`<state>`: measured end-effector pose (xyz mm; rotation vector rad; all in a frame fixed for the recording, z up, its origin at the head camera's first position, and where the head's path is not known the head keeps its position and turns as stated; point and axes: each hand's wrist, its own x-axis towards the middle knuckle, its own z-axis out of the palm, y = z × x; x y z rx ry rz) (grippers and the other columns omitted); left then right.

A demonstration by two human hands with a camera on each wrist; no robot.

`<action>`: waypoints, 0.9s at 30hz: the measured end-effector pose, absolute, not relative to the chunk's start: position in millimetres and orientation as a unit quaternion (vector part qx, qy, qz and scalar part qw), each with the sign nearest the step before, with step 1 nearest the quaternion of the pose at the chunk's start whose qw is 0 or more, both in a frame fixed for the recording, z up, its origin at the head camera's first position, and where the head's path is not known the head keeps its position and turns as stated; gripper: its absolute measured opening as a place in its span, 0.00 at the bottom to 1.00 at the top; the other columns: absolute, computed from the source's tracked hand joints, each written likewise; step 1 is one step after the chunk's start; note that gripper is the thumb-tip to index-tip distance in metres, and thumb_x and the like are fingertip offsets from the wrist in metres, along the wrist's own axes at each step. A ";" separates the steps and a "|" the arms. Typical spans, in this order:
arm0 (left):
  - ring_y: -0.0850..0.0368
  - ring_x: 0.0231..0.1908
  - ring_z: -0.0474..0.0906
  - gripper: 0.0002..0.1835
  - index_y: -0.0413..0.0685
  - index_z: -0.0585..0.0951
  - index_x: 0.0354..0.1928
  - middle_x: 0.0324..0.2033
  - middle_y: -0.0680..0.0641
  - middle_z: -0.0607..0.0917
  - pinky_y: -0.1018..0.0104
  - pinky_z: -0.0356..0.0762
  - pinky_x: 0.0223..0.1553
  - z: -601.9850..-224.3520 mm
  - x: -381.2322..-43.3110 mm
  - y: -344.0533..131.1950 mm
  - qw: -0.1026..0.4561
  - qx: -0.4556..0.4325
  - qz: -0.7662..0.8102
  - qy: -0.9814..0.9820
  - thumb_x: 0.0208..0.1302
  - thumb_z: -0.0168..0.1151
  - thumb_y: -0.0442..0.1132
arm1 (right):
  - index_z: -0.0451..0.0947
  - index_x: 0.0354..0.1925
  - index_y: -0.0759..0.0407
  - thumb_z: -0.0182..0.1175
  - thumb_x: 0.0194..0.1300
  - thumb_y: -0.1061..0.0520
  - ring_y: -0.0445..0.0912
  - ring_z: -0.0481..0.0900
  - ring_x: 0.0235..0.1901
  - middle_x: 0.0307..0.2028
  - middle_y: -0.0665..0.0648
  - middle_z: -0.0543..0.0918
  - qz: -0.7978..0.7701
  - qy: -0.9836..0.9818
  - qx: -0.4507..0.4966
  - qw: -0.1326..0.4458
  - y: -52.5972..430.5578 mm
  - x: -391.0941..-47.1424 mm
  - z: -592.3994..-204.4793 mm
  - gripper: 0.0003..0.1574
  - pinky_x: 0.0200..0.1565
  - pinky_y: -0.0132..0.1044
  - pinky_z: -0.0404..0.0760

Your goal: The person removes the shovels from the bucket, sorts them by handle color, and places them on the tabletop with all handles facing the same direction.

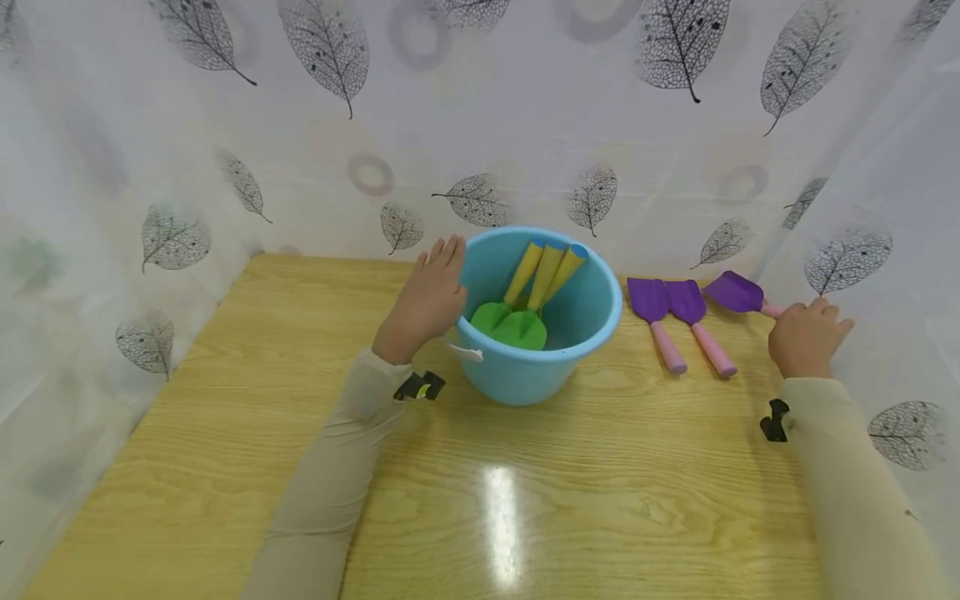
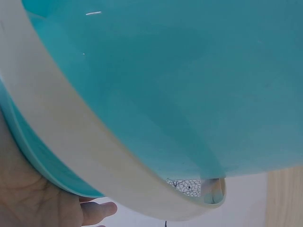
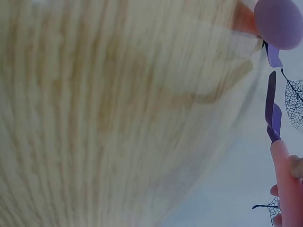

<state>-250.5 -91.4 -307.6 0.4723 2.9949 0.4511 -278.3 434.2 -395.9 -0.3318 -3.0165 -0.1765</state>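
Note:
My right hand [image 1: 808,337] holds a purple toy shovel [image 1: 735,293] by its pink handle [image 3: 285,184], at the far right of the table. In the right wrist view the fingertips wrap that handle and the blade points up. My left hand [image 1: 429,298] rests against the left rim of a light blue bucket [image 1: 517,379], fingers extended. In the left wrist view the palm lies along the rim beside the white bail handle [image 2: 109,156]. Inside the bucket are several green toy shovels [image 1: 522,331] with yellow handles leaning on the back wall.
Two more purple shovels with pink handles, a left one [image 1: 649,298] and a right one [image 1: 686,301], lie side by side between the bucket and my right hand. A leaf-patterned curtain [image 1: 525,125] rises behind the wooden table [image 1: 600,492] and along both sides.

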 end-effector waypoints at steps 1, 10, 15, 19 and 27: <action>0.46 0.74 0.32 0.34 0.39 0.37 0.73 0.74 0.42 0.40 0.51 0.31 0.74 -307.7 -250.6 -91.2 0.040 0.154 0.147 0.976 0.72 0.35 0.39 | 0.61 0.44 0.93 0.35 0.65 0.64 0.81 0.57 0.50 0.52 0.93 0.57 -0.057 -0.991 -0.111 0.049 434.5 -278.7 -396.5 0.26 0.53 0.76 0.57; 0.46 0.74 0.31 0.34 0.40 0.37 0.73 0.74 0.43 0.38 0.53 0.29 0.74 -307.7 -249.6 -90.9 0.044 0.150 0.150 0.976 0.72 0.35 0.40 | 0.63 0.38 0.90 0.36 0.64 0.64 0.79 0.60 0.47 0.46 0.92 0.61 -0.033 -0.991 -0.117 0.051 438.0 -278.7 -405.5 0.23 0.50 0.74 0.60; 0.47 0.74 0.31 0.34 0.40 0.37 0.73 0.74 0.43 0.38 0.53 0.30 0.74 -307.2 -248.8 -90.6 0.043 0.149 0.150 0.976 0.72 0.35 0.40 | 0.63 0.40 0.91 0.36 0.64 0.65 0.80 0.60 0.46 0.46 0.92 0.61 -0.025 -0.992 -0.112 0.049 439.0 -279.0 -410.8 0.23 0.49 0.74 0.61; 0.47 0.74 0.31 0.34 0.40 0.37 0.73 0.74 0.43 0.38 0.53 0.29 0.74 -306.8 -248.4 -90.2 0.042 0.149 0.151 0.976 0.72 0.35 0.40 | 0.63 0.39 0.91 0.35 0.64 0.66 0.80 0.62 0.45 0.44 0.92 0.62 -0.015 -0.993 -0.102 0.055 438.7 -277.0 -414.7 0.23 0.47 0.75 0.62; 0.46 0.74 0.31 0.34 0.40 0.37 0.73 0.74 0.43 0.37 0.53 0.29 0.74 -306.9 -248.3 -90.6 0.042 0.150 0.148 0.977 0.72 0.35 0.40 | 0.62 0.31 0.87 0.34 0.65 0.67 0.80 0.65 0.36 0.34 0.89 0.64 -0.006 -0.996 -0.057 0.072 441.1 -271.1 -422.1 0.19 0.38 0.74 0.65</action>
